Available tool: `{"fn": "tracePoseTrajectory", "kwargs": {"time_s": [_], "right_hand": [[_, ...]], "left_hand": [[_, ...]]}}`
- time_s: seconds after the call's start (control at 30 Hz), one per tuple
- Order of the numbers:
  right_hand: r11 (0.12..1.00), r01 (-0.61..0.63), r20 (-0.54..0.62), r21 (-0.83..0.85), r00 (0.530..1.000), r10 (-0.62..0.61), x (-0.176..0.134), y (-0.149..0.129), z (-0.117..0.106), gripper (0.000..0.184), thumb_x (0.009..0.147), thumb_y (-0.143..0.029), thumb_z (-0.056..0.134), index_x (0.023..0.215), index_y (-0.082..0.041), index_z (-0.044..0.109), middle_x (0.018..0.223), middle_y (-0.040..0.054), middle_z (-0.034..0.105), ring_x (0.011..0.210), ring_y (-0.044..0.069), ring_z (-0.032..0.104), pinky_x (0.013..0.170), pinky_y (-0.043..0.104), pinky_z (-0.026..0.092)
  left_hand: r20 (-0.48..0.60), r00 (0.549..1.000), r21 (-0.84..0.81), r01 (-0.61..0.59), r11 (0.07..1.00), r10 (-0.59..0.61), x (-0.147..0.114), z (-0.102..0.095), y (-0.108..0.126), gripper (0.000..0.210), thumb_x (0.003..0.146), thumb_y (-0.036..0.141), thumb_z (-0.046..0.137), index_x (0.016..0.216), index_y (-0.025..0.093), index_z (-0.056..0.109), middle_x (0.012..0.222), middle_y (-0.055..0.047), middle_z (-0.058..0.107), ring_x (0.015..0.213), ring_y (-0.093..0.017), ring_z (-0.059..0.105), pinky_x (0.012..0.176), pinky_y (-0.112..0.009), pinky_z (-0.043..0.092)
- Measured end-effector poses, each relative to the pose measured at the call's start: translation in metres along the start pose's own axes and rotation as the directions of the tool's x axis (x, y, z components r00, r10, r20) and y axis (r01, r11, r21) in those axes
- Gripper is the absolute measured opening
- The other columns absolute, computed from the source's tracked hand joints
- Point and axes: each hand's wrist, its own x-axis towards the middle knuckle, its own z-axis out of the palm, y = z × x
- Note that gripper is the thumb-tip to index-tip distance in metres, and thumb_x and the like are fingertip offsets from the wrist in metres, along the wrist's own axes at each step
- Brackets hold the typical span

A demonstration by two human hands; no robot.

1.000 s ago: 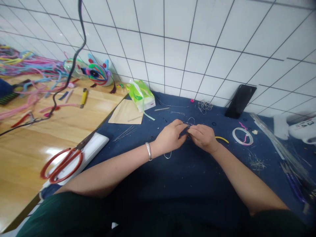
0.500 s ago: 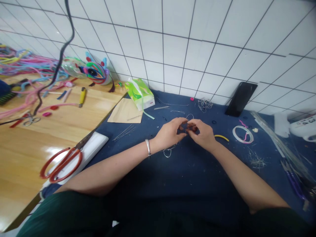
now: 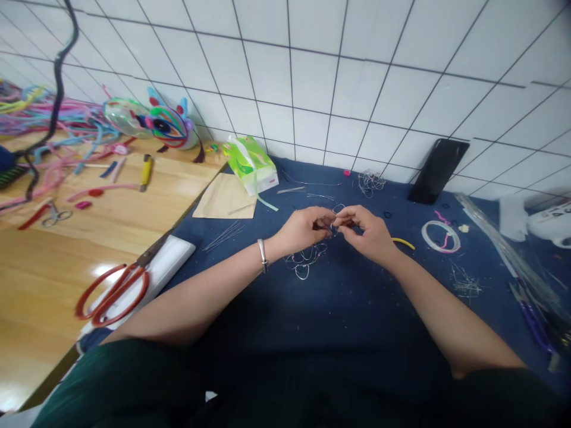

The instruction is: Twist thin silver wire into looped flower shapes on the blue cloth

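Note:
My left hand (image 3: 307, 227) and my right hand (image 3: 363, 232) meet fingertip to fingertip above the dark blue cloth (image 3: 285, 333). Both are closed in a pinch on a thin silver wire (image 3: 339, 207), whose loop rises just behind the fingers; much of it is hidden by them. Below my left hand lies a tangle of looped wire (image 3: 303, 271) with small beads on it. A silver bracelet (image 3: 262, 255) circles my left wrist. Just right of my right hand is a short yellow strip (image 3: 404, 243).
Left are orange-handled scissors (image 3: 113, 294) on a white box (image 3: 176, 261), loose wires (image 3: 223, 236) and a tissue pack (image 3: 251, 163). A black phone (image 3: 438, 171) leans on the tiled wall. Right are a white ring (image 3: 423, 238), wire scraps (image 3: 466, 282) and purple-handled pliers (image 3: 535, 330).
My hands have shifted slightly left and a little apart at the fingertips, still pinching the wire. More of the wire tangle beneath my left hand shows. The view has shifted slightly.

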Motion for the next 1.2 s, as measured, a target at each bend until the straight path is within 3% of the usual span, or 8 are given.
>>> {"fn": "tracePoseTrajectory", "kwargs": {"time_s": [0.2, 0.27, 0.47, 0.67, 0.83, 0.93, 1.07, 1.2], "right_hand": [[1.0, -0.009, -0.031, 0.021, 0.999, 0.01, 0.002, -0.001, -0.004, 0.023, 0.08, -0.012, 0.053, 0.099, -0.023, 0.059, 0.092, 0.0014, 0.069, 0.085, 0.014, 0.066, 0.079, 0.03, 0.053], [1.0, -0.01, -0.049, 0.014, 0.999, 0.011, 0.002, -0.001, -0.004, 0.022, 0.08, -0.012, 0.053, 0.097, -0.023, 0.06, 0.092, 0.0012, 0.069, 0.084, 0.014, 0.066, 0.077, 0.029, 0.053], [0.999, -0.039, -0.072, 0.014, 0.997, 0.04, 0.003, 0.002, -0.005, 0.02, 0.08, -0.014, 0.054, 0.096, -0.022, 0.062, 0.091, 0.0018, 0.069, 0.083, 0.014, 0.065, 0.075, 0.03, 0.053], [0.991, -0.066, -0.044, 0.118, 0.996, 0.071, 0.004, 0.001, -0.005, 0.016, 0.079, -0.016, 0.057, 0.094, -0.021, 0.061, 0.088, 0.0023, 0.069, 0.079, 0.014, 0.065, 0.073, 0.031, 0.053], [0.975, -0.098, 0.045, 0.2, 0.995, 0.09, 0.002, -0.002, -0.009, 0.01, 0.079, -0.019, 0.059, 0.088, -0.019, 0.064, 0.082, 0.0026, 0.067, 0.075, 0.015, 0.066, 0.071, 0.032, 0.053], [0.97, -0.054, -0.075, 0.239, 0.994, 0.074, 0.002, 0.001, -0.012, 0.005, 0.08, -0.021, 0.059, 0.081, -0.018, 0.064, 0.081, 0.0032, 0.067, 0.071, 0.015, 0.065, 0.068, 0.032, 0.054], [0.956, -0.088, -0.324, 0.281, 0.929, 0.181, 0.005, 0.014, -0.015, 0.008, 0.081, -0.024, 0.059, 0.087, -0.019, 0.062, 0.079, 0.0016, 0.066, 0.062, 0.012, 0.06, 0.061, 0.029, 0.052], [0.925, -0.251, -0.236, 0.284, 0.917, 0.321, 0.009, 0.022, -0.014, 0.022, 0.081, -0.032, 0.061, 0.099, -0.019, 0.064, 0.076, 0.0014, 0.064, 0.06, 0.011, 0.058, 0.054, 0.025, 0.049]], "left_hand": [[0.192, 0.98, -0.395, 0.126, 0.91, -0.052, 0.002, -0.007, 0.0, 0.031, 0.077, 0.013, 0.058, 0.107, 0.018, 0.06, 0.094, -0.004, 0.066, 0.084, -0.013, 0.063, 0.078, -0.029, 0.052], [0.203, 0.977, -0.474, 0.159, 0.866, -0.068, 0.002, -0.009, 0.001, 0.031, 0.079, 0.013, 0.055, 0.109, 0.018, 0.06, 0.098, -0.005, 0.066, 0.084, -0.012, 0.064, 0.079, -0.03, 0.052], [0.164, 0.974, -0.497, 0.216, 0.84, -0.153, 0.003, -0.012, 0.002, 0.023, 0.084, 0.022, 0.053, 0.105, 0.017, 0.062, 0.092, -0.005, 0.066, 0.077, -0.012, 0.063, 0.069, -0.026, 0.05], [0.166, 0.984, -0.537, 0.148, 0.831, -0.067, 0.001, -0.009, 0.005, 0.035, 0.075, 0.024, 0.068, 0.108, 0.02, 0.06, 0.09, -0.003, 0.064, 0.077, -0.011, 0.06, 0.071, -0.026, 0.051], [0.099, 0.992, -0.412, 0.109, 0.905, -0.074, 0.0, -0.007, 0.006, 0.019, 0.075, 0.026, 0.068, 0.09, 0.017, 0.061, 0.075, -0.001, 0.06, 0.064, -0.008, 0.054, 0.059, -0.023, 0.047], [0.007, 0.998, -0.226, 0.058, 0.972, -0.058, 0.0, -0.007, 0.005, 0.006, 0.078, 0.022, 0.063, 0.079, 0.016, 0.06, 0.068, 0.001, 0.055, 0.059, -0.007, 0.048, 0.054, -0.022, 0.041], [-0.074, 0.996, -0.017, -0.05, 0.999, 0.049, 0.0, -0.009, 0.005, 0.002, 0.077, 0.018, 0.059, 0.075, 0.017, 0.06, 0.075, 0.0, 0.056, 0.065, -0.008, 0.049, 0.06, -0.024, 0.043], [-0.061, 0.99, 0.097, -0.118, 0.988, 0.125, 0.0, -0.008, 0.008, 0.007, 0.079, 0.013, 0.055, 0.076, 0.018, 0.059, 0.078, -0.001, 0.059, 0.068, -0.009, 0.051, 0.065, -0.025, 0.045]]}}
